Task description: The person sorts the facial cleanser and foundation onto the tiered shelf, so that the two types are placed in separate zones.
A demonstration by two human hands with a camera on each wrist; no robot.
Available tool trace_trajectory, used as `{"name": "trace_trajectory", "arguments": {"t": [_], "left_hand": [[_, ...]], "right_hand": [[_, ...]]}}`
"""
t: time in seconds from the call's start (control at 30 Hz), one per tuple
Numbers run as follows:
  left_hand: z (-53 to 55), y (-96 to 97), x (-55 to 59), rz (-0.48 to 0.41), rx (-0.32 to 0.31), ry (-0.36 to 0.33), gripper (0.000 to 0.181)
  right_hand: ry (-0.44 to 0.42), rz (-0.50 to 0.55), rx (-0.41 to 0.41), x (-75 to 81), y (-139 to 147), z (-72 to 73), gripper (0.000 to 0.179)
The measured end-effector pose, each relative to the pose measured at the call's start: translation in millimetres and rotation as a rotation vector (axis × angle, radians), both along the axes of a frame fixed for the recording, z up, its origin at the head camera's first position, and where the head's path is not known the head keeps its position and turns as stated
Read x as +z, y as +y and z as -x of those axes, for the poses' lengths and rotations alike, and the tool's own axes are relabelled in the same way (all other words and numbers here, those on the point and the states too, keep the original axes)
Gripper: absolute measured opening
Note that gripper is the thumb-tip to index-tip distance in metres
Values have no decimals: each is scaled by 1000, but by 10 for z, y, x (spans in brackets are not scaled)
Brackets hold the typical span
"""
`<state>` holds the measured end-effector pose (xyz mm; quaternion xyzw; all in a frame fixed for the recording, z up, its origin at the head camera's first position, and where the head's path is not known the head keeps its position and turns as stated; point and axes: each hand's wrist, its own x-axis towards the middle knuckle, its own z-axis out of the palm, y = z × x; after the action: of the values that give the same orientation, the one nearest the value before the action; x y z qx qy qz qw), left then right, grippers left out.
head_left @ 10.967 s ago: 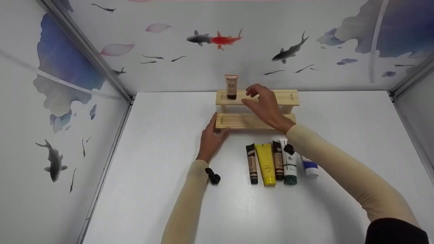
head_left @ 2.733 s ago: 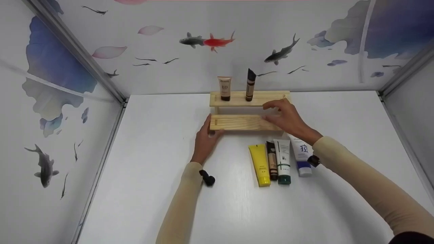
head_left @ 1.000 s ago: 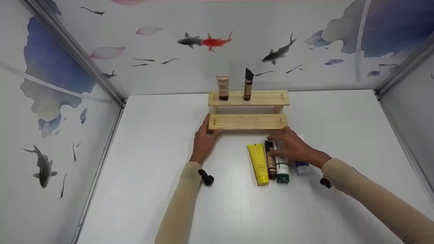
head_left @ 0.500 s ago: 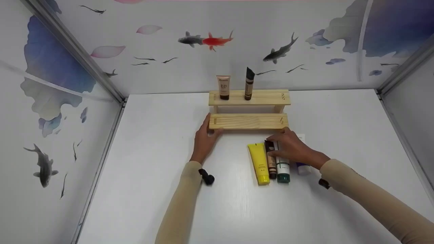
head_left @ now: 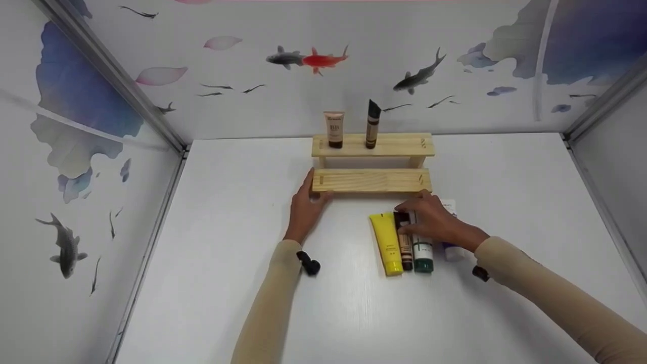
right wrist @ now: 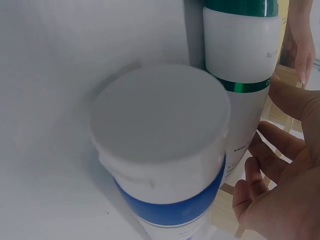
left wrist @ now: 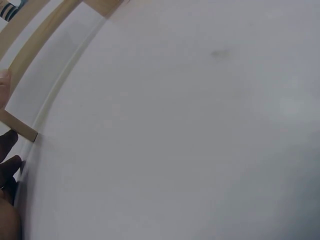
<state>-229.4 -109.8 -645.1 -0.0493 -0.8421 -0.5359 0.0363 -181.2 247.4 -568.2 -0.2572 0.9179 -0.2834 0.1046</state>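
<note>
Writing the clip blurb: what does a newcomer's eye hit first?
Probably the bright yellow tube, leftmost of four lying in front of the wooden rack. Next, the pink tube and slim dark tube standing on the rack's upper shelf, and the red fish on the wall behind. Then the left hand at the rack's left end, right hand on a matching tube beside the yellow.

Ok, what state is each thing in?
Wooden rack, upright
BB tube, upright, cap down
Upper dark tube, upright
Yellow tube, lying, capped
Lower dark tube, lying
Green-capped tube, lying, closed
Blue-banded tube, lying, closed
Left grip, holding rack's left end
Right grip, at lower dark tube, hold unclear
</note>
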Motion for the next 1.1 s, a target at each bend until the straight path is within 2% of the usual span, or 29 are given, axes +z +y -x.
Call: {"name": "trace_trajectory", "arguments": {"t": [0.27, 0.47, 0.6, 0.8, 1.1], "left_hand": [[-9, 1, 15, -11, -12, -4, 100], [-13, -5, 10, -5, -8, 9, 98], [-12, -6, 5, -2, -4, 17, 99], [-18, -9, 14, -8, -6, 16, 99], [-11, -14, 21, -3, -18, 27, 97]], "right_hand": [[-43, 60, -28, 84, -12, 32, 45], [-145, 144, -46, 197, -18, 35, 46], [-198, 166, -87, 279, -10, 22, 46], [-214, 206, -130, 385, -4, -3, 44], [-238, 272, -236, 466, 43, 5, 37]]}}
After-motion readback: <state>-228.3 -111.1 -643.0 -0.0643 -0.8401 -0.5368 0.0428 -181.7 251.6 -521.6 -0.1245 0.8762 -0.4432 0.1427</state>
